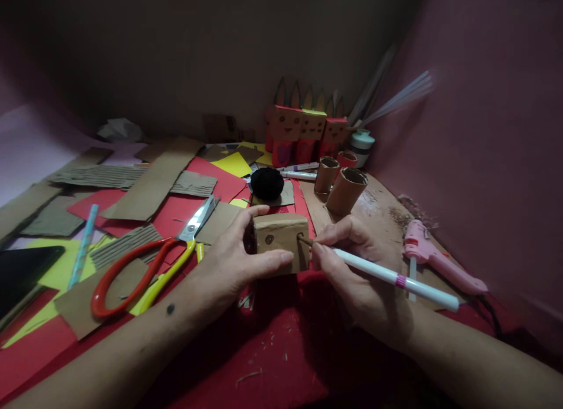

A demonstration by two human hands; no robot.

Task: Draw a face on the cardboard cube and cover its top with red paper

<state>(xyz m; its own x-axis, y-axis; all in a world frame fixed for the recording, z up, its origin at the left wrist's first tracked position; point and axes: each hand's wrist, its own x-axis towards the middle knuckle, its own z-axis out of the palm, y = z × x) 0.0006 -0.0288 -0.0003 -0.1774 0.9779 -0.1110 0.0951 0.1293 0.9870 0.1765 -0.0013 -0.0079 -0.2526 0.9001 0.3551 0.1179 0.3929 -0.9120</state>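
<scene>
White marker (382, 270) at a small cardboard box (284, 237)

In the head view, the box is between the two hands. The left hand (233, 250) grips its left side, thumb over the front. The fingers of the right hand (360, 240) pinch the marker; its tip is at a dark mark near the box's right edge. On the desk (272, 353), scissors (190, 228) lie to the left and a pink glue gun (440, 262) to the right.

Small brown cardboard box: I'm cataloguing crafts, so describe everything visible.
The small brown cardboard box has a flat, camera-facing front and paler top. A dark round mark shows left; right, dark strokes meet the tip of the white purple-banded pen. The left hand holds it over the red surface, thumb across its front.
</scene>
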